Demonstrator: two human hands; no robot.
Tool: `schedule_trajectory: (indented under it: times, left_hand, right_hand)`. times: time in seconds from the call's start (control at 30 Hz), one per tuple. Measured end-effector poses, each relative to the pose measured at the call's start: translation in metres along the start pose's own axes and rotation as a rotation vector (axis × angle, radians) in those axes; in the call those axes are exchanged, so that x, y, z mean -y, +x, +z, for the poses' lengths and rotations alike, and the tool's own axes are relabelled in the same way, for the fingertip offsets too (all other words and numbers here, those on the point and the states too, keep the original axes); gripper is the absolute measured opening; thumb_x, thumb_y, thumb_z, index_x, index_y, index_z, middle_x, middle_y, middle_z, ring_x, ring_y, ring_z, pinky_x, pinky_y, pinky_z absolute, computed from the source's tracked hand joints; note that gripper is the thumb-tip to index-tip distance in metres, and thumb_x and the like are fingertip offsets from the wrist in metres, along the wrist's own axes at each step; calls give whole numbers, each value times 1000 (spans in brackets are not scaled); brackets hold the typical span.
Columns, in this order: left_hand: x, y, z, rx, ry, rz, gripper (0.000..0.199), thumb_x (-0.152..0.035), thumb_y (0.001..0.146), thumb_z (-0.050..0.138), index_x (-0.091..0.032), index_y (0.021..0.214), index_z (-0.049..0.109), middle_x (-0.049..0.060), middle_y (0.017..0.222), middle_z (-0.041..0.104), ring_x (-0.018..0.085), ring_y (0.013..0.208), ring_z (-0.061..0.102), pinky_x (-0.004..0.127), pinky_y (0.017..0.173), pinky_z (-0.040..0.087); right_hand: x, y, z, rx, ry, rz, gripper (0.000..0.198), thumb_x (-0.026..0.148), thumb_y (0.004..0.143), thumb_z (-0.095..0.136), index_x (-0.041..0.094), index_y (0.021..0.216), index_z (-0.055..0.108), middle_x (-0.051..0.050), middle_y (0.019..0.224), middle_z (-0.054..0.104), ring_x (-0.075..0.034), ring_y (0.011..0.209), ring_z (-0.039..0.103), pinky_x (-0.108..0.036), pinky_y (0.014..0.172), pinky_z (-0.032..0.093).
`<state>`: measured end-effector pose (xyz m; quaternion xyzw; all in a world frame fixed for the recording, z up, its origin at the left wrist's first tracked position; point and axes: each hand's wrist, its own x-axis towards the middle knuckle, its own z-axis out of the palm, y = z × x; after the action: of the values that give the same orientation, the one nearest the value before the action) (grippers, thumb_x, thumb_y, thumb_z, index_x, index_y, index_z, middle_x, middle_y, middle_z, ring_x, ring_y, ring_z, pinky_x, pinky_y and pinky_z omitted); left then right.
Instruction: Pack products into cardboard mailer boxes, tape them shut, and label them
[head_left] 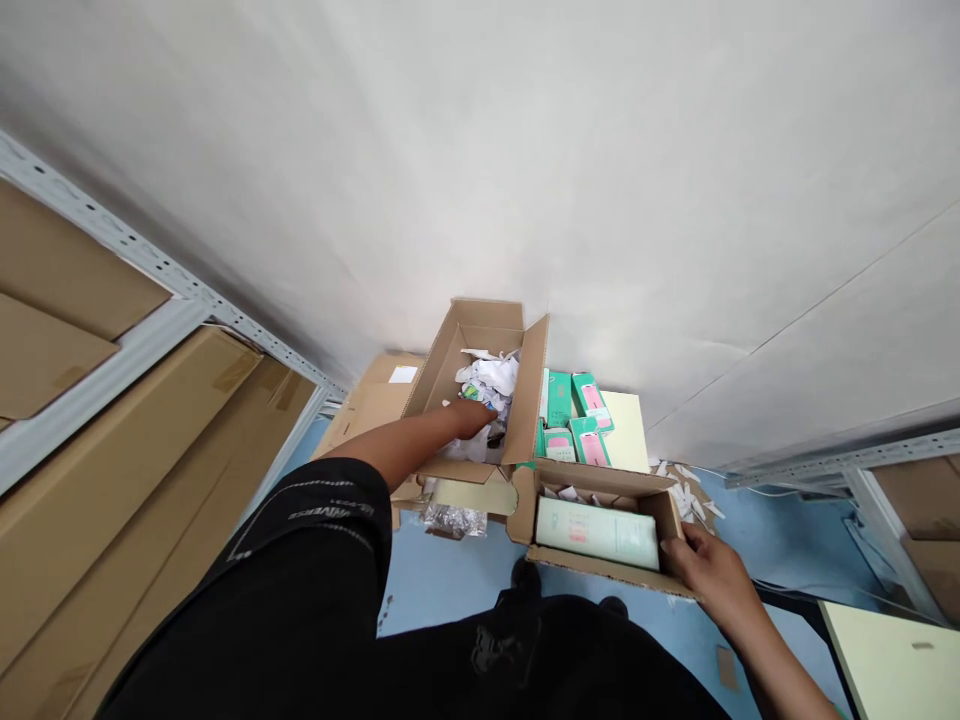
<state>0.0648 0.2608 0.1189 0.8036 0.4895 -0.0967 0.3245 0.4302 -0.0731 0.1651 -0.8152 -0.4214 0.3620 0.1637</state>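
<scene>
My left hand reaches down into an open cardboard box that holds crumpled white paper scraps. Its fingers are down among the paper and mostly hidden, so I cannot tell what they hold. With my right hand I grip the right end of a smaller open cardboard box, held in front of me above the floor. Inside that box lies a long pale green carton, with bits of white paper behind it.
Several green and pink cartons stand against the wall beside a pale yellow panel. Clear plastic wrap hangs below the paper-filled box. Paper strips lie at the right. Metal shelving with cardboard boxes flanks the left.
</scene>
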Motion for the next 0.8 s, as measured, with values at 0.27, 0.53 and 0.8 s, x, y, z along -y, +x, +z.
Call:
schedule_trajectory:
  times: [0.27, 0.53, 0.8]
  left_hand:
    - [-59, -91, -78, -405, -20, 153, 35, -22, 83, 61, -23, 118, 65, 3, 96, 72, 21, 80, 65, 29, 76, 47]
    - [-188, -161, -19, -248, -277, 597, 36, -28, 90, 60, -25, 126, 64, 3, 124, 71, 22, 106, 68, 31, 90, 52]
    - [-202, -145, 19, -100, -42, 813, 75, -51, 93, 66, -29, 159, 38, 9, 149, 59, 29, 128, 62, 42, 107, 48]
  right_hand:
    - [8, -1, -3, -20, 29, -9, 31, 45, 79, 52, 22, 81, 72, -4, 71, 72, -26, 78, 67, -30, 65, 43]
    - [23, -19, -4, -122, 84, -9, 26, 39, 80, 54, 20, 76, 71, -3, 66, 68, -23, 70, 62, -28, 60, 38]
    - [3, -39, -1, -188, 129, 47, 24, 40, 78, 56, 20, 70, 68, -2, 64, 65, -20, 65, 59, -27, 56, 33]
